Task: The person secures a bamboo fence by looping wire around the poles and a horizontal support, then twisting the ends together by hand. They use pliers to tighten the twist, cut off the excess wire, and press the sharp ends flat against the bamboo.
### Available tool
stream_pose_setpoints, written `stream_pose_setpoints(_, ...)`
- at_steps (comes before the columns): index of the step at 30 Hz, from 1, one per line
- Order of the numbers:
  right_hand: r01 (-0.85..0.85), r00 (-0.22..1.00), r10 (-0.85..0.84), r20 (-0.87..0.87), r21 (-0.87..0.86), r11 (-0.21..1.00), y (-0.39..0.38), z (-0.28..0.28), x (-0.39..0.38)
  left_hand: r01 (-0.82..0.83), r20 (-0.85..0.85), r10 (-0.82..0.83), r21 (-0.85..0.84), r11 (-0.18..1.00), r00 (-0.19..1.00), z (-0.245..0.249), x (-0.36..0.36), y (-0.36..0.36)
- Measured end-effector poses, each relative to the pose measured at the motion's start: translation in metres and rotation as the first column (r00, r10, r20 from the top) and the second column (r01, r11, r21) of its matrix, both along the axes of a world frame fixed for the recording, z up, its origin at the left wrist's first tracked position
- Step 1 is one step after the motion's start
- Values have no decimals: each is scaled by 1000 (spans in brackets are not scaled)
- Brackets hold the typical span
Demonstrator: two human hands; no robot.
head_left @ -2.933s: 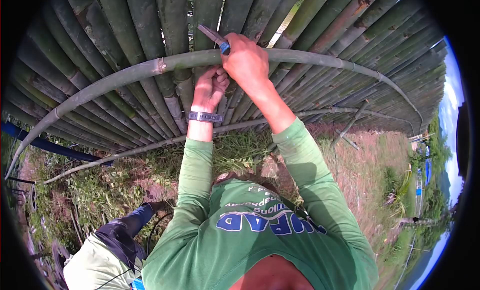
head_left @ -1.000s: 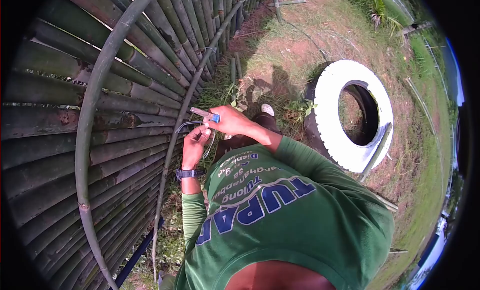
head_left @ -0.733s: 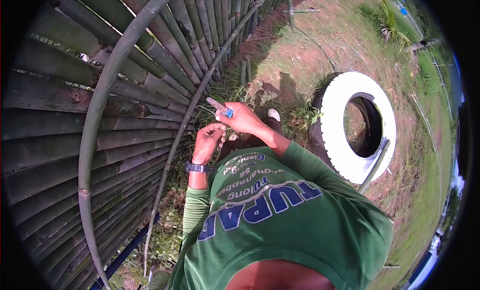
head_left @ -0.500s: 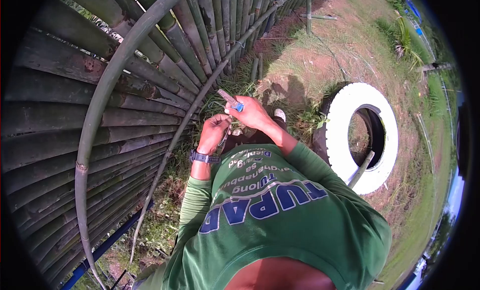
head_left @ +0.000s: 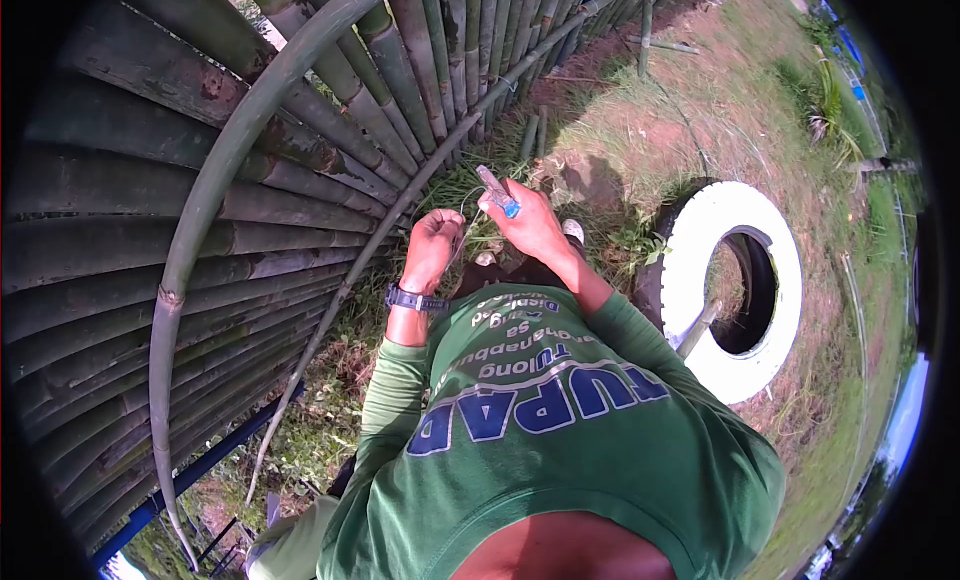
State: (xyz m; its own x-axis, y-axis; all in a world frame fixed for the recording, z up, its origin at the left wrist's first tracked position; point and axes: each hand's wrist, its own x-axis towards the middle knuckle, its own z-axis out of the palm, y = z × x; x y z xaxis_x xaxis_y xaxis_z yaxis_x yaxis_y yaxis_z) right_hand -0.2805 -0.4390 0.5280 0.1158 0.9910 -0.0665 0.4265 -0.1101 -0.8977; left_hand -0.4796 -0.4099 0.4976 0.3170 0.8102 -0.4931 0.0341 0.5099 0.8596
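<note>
My right hand [head_left: 528, 225] is closed around a tool [head_left: 493, 183] with a blue part at the palm and a worn, pale end sticking out past the thumb. To its left, my left hand [head_left: 433, 248], with a dark watch on the wrist, has its fingers pinched together on a thin strand [head_left: 463, 223]. This strand loops up between the two hands, which are apart. Both hands are in front of my green shirt, beside the bamboo fence [head_left: 400, 205].
Curved bamboo rails [head_left: 190, 220] run along the slatted fence at the left. A white-painted tire [head_left: 690, 270] stands on the grass at the right, with a stick [head_left: 700, 328] in it. A shoe [head_left: 572, 230] shows below my hands.
My hands have moved apart, the right one with the tool shifting right. The strand between them is now visible as a loop. The whole view has shifted slightly.
</note>
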Motion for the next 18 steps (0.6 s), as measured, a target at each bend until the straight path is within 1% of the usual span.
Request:
stream_pose_setpoints(1,-17,996,17,89,2,1000,1,3,0,-4,-1,4,1,1000,1000,0,0,2)
stream_pose_setpoints(2,2,1000,-2,26,21,1000,1,1,-2,-39,24,39,-2,999,999,1,0,3)
stream_pose_setpoints(3,-1,1000,1,25,23,1000,1,-3,-2,-74,49,75,-5,997,996,2,1,4)
stream_pose_setpoints(4,5,1000,-5,-10,32,999,2,-7,-3,-100,80,103,-48,994,991,3,1,4)
stream_pose_setpoints(5,11,999,-10,-46,40,999,3,-9,-2,-104,79,107,-45,994,991,4,1,5)
stream_pose_setpoints(6,-2,996,4,-92,25,1000,1,-5,-2,-125,116,131,-57,991,985,4,2,4)
stream_pose_setpoints(7,-5,996,8,-92,26,1000,1,-5,-1,-145,153,155,-71,987,976,4,2,3)
stream_pose_setpoints(9,3,993,-4,-116,-10,1000,0,-7,0,-128,151,134,-49,991,979,3,1,3)
stream_pose_setpoints(11,8,989,-8,-148,-3,1000,0,-14,1,-149,250,121,96,984,961,5,1,3)
stream_pose_setpoints(12,-17,987,14,-159,-18,1000,-1,-17,1,-148,252,120,97,984,960,6,1,5)
stream_pose_setpoints(14,-44,985,38,-170,-33,998,-1,-21,1,-162,347,77,223,961,935,8,-1,9)
stream_pose_setpoints(15,-56,987,49,-155,-44,997,-1,-22,1,-162,347,76,225,961,935,15,-1,9)
stream_pose_setpoints(17,-69,988,62,-138,-49,996,-1,-31,1,-249,518,114,199,948,848,29,-3,10)
stream_pose_setpoints(18,-86,961,42,-273,-151,985,-1,-36,1,-316,557,183,152,937,810,35,-4,10)
